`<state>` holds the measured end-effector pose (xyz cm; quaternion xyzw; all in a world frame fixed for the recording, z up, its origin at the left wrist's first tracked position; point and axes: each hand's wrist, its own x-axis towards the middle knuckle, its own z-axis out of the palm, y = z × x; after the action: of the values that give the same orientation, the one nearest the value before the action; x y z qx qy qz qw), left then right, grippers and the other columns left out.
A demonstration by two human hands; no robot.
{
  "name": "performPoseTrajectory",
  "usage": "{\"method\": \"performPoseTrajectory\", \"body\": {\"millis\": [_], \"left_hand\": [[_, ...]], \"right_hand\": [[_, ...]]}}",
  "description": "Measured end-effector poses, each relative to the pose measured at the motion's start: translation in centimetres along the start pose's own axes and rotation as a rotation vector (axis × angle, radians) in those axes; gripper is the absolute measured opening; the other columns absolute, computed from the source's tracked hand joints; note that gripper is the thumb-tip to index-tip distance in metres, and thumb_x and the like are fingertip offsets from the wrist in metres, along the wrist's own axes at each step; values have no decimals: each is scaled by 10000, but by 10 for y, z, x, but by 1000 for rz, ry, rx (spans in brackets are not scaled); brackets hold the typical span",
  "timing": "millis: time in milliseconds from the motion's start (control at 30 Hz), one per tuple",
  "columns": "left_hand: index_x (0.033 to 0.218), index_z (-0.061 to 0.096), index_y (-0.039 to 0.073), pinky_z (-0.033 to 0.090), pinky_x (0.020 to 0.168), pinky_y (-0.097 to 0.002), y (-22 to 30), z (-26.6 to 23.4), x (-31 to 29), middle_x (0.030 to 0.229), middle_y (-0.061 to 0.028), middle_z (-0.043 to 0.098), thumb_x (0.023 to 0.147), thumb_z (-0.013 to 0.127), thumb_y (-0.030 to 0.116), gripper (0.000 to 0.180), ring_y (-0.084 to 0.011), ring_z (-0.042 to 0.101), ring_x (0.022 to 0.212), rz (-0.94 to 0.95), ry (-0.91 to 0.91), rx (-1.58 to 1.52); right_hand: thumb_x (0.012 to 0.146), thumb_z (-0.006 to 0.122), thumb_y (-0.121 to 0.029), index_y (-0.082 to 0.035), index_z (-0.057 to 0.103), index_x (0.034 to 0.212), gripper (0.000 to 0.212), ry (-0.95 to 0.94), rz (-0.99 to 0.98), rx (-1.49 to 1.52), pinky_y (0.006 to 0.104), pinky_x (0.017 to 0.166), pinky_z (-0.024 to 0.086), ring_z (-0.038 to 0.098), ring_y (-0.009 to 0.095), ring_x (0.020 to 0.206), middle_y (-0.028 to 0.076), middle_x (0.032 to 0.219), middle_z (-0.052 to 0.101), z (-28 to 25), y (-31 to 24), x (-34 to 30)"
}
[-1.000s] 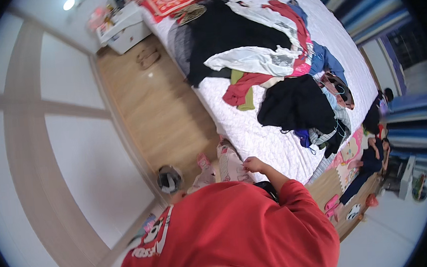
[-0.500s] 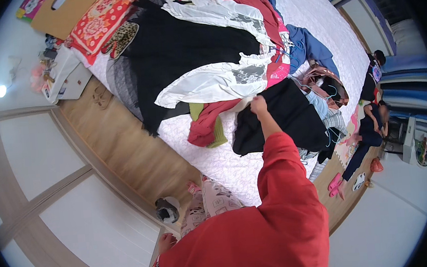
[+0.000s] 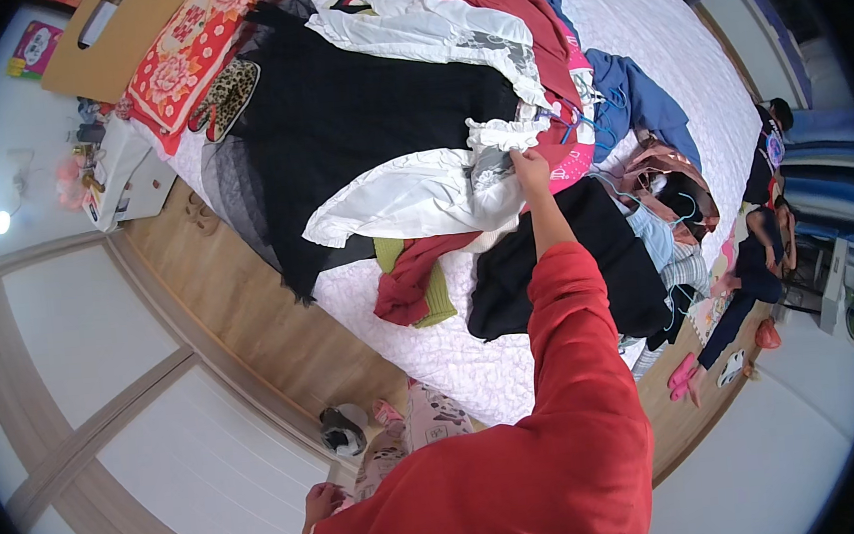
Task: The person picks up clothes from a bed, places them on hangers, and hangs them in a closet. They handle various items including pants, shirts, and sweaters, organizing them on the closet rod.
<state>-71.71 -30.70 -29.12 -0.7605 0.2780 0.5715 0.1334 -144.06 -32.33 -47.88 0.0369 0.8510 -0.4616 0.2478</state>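
A black dress (image 3: 384,100) with white ruffled, lace-trimmed sleeves lies spread on the bed. My right hand (image 3: 531,166) is closed on the edge of its near white sleeve (image 3: 392,199), beside the ruffled collar, and the cloth is lifted there. A blue hanger (image 3: 571,127) shows at the collar. Beneath lie a dark red garment (image 3: 529,28) and pink cloth. Just nearer than my right hand is a folded black garment (image 3: 567,256). My left hand (image 3: 323,502) hangs low by my leg, fingers loosely apart, with nothing seen in it.
Blue clothing (image 3: 645,99), hangers and a heap of clothes lie at the bed's right. A red floral pillow (image 3: 181,70) and leopard-print item (image 3: 225,97) are at the far left. People (image 3: 757,251) are on the right. A wardrobe (image 3: 169,428) stands left.
My right hand has moved up and away from the black garment to the white sleeve and taken hold of it; the sleeve cloth is now bunched and raised.
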Motion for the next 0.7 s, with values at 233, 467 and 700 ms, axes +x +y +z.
{"method": "performPoseTrajectory", "body": {"millis": [233,467,700], "left_hand": [[934,502,23,484,590,-269,24,5,4,770,-88,585,846,490,183,183,-176,588,678,69,-40,14],[926,513,41,474,619,-283,8,5,-4,771,-77,588,842,504,197,177,-174,585,687,163,-76,-59],[926,522,40,464,598,-276,-65,-31,25,769,-73,592,840,492,206,189,-164,582,680,312,-139,-121]], "right_hand": [[743,536,-112,-35,483,746,94,47,-66,480,275,517,356,442,116,604,18,663,476,13,-35,-14],[802,522,-133,12,517,819,146,300,-762,271,248,617,369,434,100,697,31,750,516,-37,-128,-107],[829,535,-100,-6,521,809,97,161,-1152,224,184,539,304,363,43,612,-33,676,434,-115,-263,-278]]}}
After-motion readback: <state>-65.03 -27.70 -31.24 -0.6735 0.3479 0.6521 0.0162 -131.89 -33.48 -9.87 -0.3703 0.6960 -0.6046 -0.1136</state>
